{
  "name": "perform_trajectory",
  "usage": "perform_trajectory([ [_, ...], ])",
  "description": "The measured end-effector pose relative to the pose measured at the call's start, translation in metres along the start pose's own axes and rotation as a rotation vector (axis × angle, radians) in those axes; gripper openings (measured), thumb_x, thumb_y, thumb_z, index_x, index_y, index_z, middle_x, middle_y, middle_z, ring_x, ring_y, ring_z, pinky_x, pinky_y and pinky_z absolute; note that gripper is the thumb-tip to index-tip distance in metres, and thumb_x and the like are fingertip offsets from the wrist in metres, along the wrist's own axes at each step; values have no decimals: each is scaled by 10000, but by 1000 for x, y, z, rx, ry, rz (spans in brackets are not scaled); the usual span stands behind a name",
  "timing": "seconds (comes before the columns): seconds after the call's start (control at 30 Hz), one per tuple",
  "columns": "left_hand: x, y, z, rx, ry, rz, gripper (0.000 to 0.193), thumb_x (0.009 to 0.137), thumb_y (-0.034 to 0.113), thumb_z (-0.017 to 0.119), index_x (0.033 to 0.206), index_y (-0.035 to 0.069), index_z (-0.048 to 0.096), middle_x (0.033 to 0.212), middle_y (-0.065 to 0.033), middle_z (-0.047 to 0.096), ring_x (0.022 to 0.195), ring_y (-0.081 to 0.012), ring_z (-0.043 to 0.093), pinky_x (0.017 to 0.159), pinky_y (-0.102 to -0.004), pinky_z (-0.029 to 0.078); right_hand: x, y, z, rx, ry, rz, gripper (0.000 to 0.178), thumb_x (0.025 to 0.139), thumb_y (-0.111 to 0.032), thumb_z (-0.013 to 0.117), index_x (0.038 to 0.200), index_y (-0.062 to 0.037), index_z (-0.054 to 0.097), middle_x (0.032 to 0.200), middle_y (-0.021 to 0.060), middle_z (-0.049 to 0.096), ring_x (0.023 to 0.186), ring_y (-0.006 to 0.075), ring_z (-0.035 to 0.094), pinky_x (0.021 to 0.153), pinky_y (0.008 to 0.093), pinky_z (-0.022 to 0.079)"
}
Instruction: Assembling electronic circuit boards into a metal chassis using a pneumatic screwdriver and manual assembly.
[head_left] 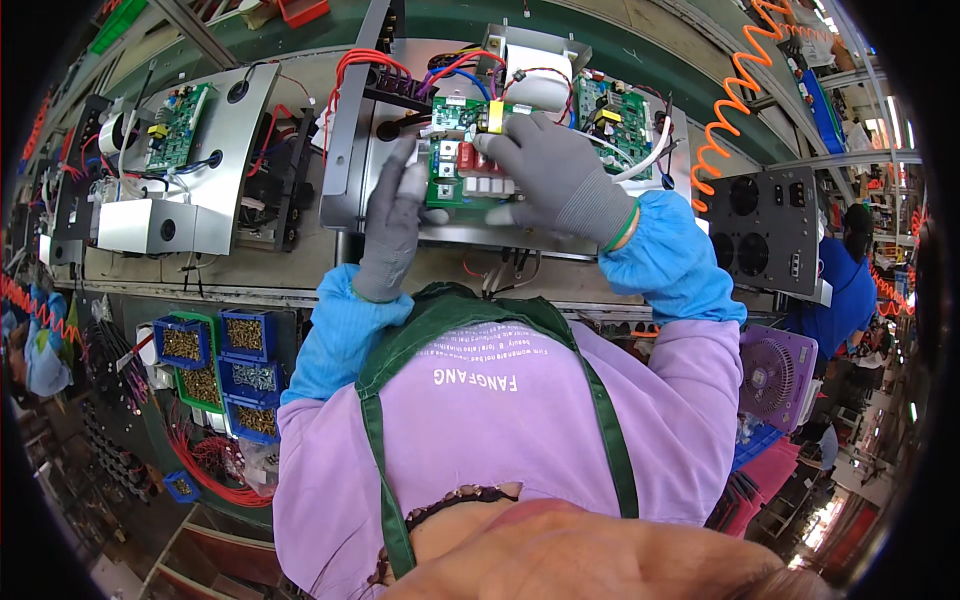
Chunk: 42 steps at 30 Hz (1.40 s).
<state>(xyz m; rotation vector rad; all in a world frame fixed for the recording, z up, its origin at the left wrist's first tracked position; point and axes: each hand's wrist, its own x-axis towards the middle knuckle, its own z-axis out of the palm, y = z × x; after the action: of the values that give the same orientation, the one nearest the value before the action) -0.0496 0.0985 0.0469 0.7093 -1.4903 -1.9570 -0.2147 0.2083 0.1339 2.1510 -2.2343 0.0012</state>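
Both my hands wear grey gloves and are over an open metal chassis [470,234]. A green circuit board [446,190] with white blocks and red parts lies in front of me. My right hand [565,180] grips this board, fingertips by the red parts and thumb at its front edge. Beside the board's left edge, my left hand [392,215] has its fingers stretched out and its thumb apart, near the front corner. Whether its fingertips press on the board is unclear. Behind stand a yellow-wrapped part [496,116] and a large white rounded part [537,75].
Red wires [372,62] loop over the chassis's left wall. Another green board [613,115] sits at right. A second chassis [205,205] stands left. Blue bins [247,334] of screws lie below left. An orange coiled hose [728,105] hangs right, near a dark fan panel [765,225].
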Motion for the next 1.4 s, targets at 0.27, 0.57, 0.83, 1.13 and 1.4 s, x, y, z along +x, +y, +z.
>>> perform_trajectory([
  [0.27, 0, 9, 2, 223, -128, -178, 496, 876, 153, 607, 1322, 44, 421, 825, -17, 554, 615, -58, 537, 503, -208, 459, 58, -17, 11, -65, 275, -116, 261, 733, -324, 677, 911, -133, 666, 913, 50, 557, 913, 234, 564, 687, 368, 502],
  [0.57, 26, 1, -1, 73, 11, -180, 528, 880, 134, 546, 1384, 73, 402, 752, -6, 556, 590, -58, 489, 453, -207, 398, 59, 5, 14, -13, 326, -86, 167, 771, -312, 653, 849, -168, 680, 884, 13, 578, 873, 224, 558, 710, 358, 507],
  [0.83, 15, -6, 2, 212, -68, -45, 458, 908, 152, 560, 1351, 82, 467, 787, 6, 550, 672, -41, 459, 598, -197, 401, 55, 16, 12, 5, 313, -110, 168, 841, -309, 586, 909, -179, 668, 881, 43, 596, 855, 230, 603, 667, 373, 505],
  [1.13, 4, -18, -3, 410, -63, 8, 447, 921, 200, 562, 1343, 88, 468, 659, 14, 498, 581, -48, 420, 517, -238, 388, -10, 37, 9, 0, -478, 33, 210, 759, -240, 567, 928, -158, 659, 764, 108, 641, 722, 303, 632, 659, 414, 508],
  [1.4, 13, -18, -4, 417, -59, -9, 438, 913, 168, 554, 1339, 99, 480, 667, 20, 480, 584, -49, 402, 517, -228, 371, -8, 48, -12, 86, -617, 114, 279, 731, -270, 607, 975, -157, 684, 808, 101, 663, 784, 285, 642, 713, 381, 510],
])
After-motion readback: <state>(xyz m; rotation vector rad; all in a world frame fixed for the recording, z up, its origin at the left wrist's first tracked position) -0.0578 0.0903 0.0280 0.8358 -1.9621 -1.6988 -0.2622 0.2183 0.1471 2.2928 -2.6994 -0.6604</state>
